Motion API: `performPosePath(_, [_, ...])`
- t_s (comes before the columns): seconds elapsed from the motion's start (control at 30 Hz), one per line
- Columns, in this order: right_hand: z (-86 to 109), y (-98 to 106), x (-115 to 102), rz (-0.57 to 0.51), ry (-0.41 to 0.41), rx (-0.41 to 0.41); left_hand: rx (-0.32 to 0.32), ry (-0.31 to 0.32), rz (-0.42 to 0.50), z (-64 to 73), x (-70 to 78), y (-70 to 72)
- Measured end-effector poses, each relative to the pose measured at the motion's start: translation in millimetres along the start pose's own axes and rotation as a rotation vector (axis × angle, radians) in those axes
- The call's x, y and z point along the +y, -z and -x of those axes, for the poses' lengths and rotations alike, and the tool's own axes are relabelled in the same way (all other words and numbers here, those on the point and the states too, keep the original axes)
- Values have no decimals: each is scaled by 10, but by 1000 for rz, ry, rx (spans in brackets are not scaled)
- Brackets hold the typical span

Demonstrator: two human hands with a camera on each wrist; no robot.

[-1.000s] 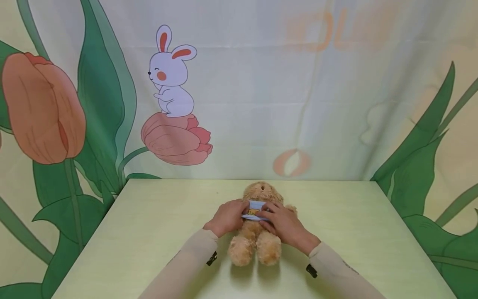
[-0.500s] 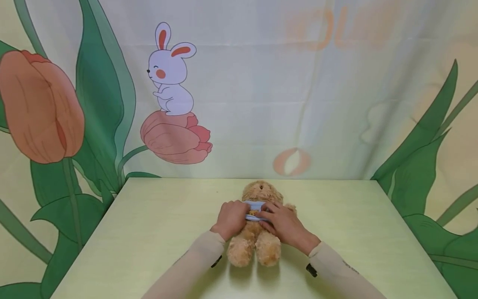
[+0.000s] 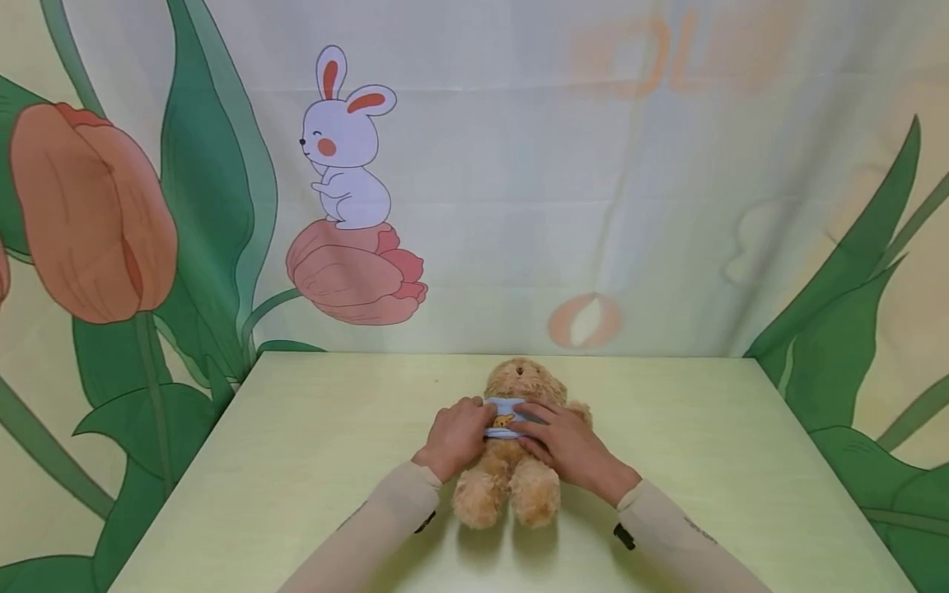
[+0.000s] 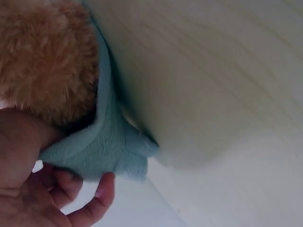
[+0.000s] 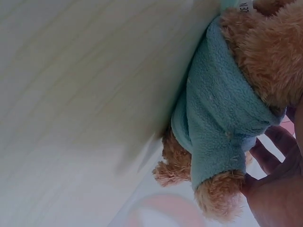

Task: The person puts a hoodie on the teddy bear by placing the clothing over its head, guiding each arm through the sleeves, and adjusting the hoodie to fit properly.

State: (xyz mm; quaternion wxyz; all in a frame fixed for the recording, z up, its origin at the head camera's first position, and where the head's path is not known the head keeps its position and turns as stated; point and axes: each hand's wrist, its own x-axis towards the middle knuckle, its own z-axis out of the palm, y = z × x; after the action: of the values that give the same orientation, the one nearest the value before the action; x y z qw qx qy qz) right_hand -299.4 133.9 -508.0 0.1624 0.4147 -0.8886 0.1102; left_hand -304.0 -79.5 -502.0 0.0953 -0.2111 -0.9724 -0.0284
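A tan plush teddy bear (image 3: 517, 380) lies on its back on the table, feet toward me. It wears a light blue fleece shirt (image 3: 507, 408) with a small bear print. My left hand (image 3: 457, 436) holds the shirt's lower edge at the left; in the left wrist view the thumb goes under the hem (image 4: 75, 142) and the fingers curl outside it. No fur shows at that sleeve (image 4: 139, 144). My right hand (image 3: 574, 445) holds the shirt's right side, fingers across the chest, thumb near the hem. A furry arm (image 5: 220, 194) pokes from the sleeve there.
The pale green tabletop (image 3: 334, 461) runs back to a printed curtain (image 3: 489, 165) with a rabbit, tulips and leaves. A white label (image 5: 245, 6) shows at the bear's lower end. Both sleeves of the person reach in from the front.
My left hand has shifted slightly right, closer in against the bear's side. The right hand's fingers lie flatter over the chest. The bear stays in place; the whole view shifts a little.
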Motion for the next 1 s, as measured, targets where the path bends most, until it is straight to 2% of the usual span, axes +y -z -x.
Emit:
performPosePath(0.2, [4, -14, 19, 16, 59, 41, 64, 43, -13, -52, 48, -87])
performPosePath(0.3, [-3, -11, 23, 23, 52, 45, 66, 52, 9, -60, 48, -85])
performPosePath(0.37, [-4, -8, 25, 26, 35, 40, 48, 36, 53, -42, 32, -68])
performPosePath(0.53, [-12, 1, 12, 55, 29, 35, -29, -39, 251, 67, -74, 2])
performPosePath(0.63, [-29, 13, 8, 60, 41, 48, -52, -76, 413, 143, -157, 58])
performPosePath(0.7, [-46, 17, 14, 52, 49, 49, -52, -68, 549, 195, -208, 95])
performPosePath(0.77, [-62, 27, 19, 37, 50, 40, -19, -17, 678, 239, -258, 117])
performPosePath(0.83, [-72, 32, 27, 24, 54, 32, 50, 61, 779, 264, -306, 129])
performPosePath(0.93, [-72, 54, 37, 4, 57, 34, 139, 196, 835, 272, -387, 97])
performPosePath(1.0, [-65, 64, 49, -2, 63, 46, 142, 287, 838, 274, -439, 60])
